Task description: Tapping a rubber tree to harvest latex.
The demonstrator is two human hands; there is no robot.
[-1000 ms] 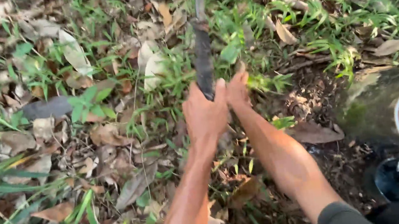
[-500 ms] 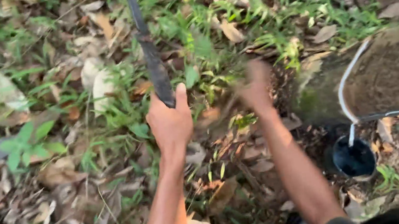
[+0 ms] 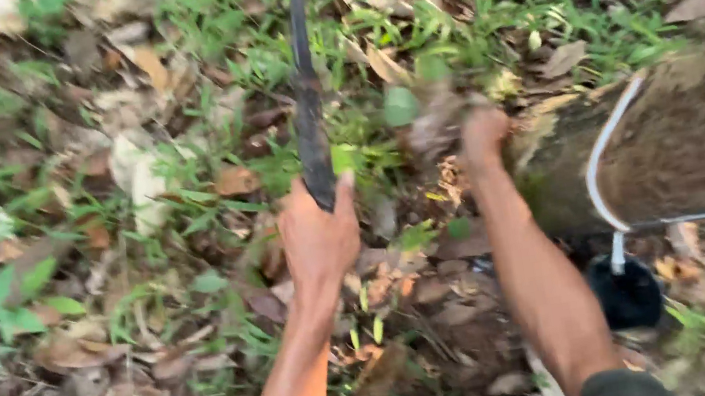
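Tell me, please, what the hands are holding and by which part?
The left hand grips a long dark tool by its lower end. The blurred right hand seems to hold nothing.

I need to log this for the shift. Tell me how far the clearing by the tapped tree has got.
Done: the trunk already carries a cut white groove draining toward a black cup. In hand: the left hand grips a long dark tool, and the blurred right hand is in the leaves beside the trunk's base. Left: grass and dry leaves cover the ground on all sides.
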